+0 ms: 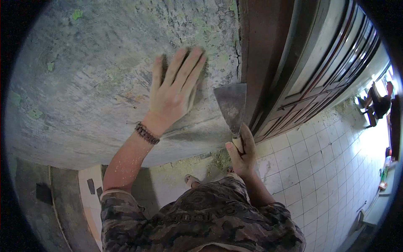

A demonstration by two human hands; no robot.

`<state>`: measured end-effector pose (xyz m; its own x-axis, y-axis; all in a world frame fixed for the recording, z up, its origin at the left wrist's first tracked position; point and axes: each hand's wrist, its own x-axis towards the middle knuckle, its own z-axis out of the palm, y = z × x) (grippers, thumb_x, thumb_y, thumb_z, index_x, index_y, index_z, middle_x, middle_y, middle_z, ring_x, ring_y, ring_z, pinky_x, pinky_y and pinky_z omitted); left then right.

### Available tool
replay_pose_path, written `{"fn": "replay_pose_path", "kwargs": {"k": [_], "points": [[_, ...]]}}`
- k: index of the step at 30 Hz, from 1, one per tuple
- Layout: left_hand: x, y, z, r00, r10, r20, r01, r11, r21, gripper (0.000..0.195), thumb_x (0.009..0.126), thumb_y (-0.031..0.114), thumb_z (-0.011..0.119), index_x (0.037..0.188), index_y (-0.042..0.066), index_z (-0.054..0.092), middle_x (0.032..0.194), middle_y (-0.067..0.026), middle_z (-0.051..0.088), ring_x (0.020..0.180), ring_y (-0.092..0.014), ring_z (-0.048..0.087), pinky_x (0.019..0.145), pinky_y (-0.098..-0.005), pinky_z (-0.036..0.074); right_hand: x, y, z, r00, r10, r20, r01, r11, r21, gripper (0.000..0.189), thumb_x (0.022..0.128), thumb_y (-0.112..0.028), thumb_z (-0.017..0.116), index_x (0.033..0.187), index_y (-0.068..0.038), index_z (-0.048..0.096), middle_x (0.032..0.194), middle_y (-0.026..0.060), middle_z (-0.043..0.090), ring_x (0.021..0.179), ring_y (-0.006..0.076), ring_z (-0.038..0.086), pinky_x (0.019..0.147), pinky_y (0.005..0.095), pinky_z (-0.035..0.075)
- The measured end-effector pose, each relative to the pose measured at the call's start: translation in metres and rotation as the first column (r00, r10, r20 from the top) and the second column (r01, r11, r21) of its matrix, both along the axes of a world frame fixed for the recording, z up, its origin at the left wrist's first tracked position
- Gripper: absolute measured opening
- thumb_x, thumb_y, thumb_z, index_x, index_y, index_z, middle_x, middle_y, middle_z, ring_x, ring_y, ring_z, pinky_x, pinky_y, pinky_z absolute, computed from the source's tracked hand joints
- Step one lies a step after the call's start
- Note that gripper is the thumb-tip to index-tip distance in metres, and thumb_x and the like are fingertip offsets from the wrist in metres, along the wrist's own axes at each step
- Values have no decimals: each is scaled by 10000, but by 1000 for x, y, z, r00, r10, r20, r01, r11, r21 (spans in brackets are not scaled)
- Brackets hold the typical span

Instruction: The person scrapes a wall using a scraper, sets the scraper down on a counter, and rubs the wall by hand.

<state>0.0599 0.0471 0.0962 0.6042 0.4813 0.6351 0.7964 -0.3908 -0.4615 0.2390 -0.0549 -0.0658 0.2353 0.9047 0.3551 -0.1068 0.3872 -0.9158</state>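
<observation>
My left hand (173, 89) rests against a scraped, grey plaster wall (100, 82), its fingers pointing up and slightly apart, nothing in it. Green paint flecks (77, 14) cling to the wall in spots. In my right hand (245, 157) is a scraper (231, 107), gripped by its pale handle. Its wide metal blade points upward and carries some dust. The blade's top edge lies close to the brown wooden door frame (259, 37); whether it touches the wall cannot be made out. A jagged crack runs where plaster meets frame.
A panelled wooden door (302, 104) stands to the right of the frame. Paint crumbs (220, 160) litter the floor near my feet. White floor tiles (302, 167) stretch right, towards a dark piece of furniture (376, 100) by bright light and a pale table (374, 208).
</observation>
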Motion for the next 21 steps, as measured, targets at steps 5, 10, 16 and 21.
{"fn": "replay_pose_path", "kwargs": {"k": [5,10,16,21], "points": [[-14,-35,-25,975,-107,196,123,989,-76,510,794,91,562,1301,78,505,1411,-102,415,1324,-274,366,1106,-517,191,8,15,9,839,517,-170,-544,802,-248,206,931,-87,501,1115,-1,469,643,45,492,535,110,501,461,260,396],[9,-31,-47,965,-261,31,247,860,-447,470,817,116,555,1282,56,510,1384,-147,437,1314,-334,365,1092,-509,245,-1,22,21,770,590,-241,-627,771,-116,125,978,-148,406,969,-31,447,544,12,418,411,80,377,374,246,326],[17,-5,-41,919,-389,59,392,890,-235,394,817,128,529,1194,27,580,1291,-154,526,1223,-315,480,1052,-477,337,-3,50,45,657,695,-293,-747,654,-123,300,1008,-302,326,889,-53,442,548,6,422,417,75,375,374,236,323],[15,5,-39,911,-413,3,411,905,-110,317,824,126,527,1100,12,633,1190,-150,594,1143,-309,548,1022,-457,388,-4,65,61,665,712,-225,-745,615,-258,317,1005,-338,339,929,-55,458,535,-2,416,402,64,388,356,228,305]]}}
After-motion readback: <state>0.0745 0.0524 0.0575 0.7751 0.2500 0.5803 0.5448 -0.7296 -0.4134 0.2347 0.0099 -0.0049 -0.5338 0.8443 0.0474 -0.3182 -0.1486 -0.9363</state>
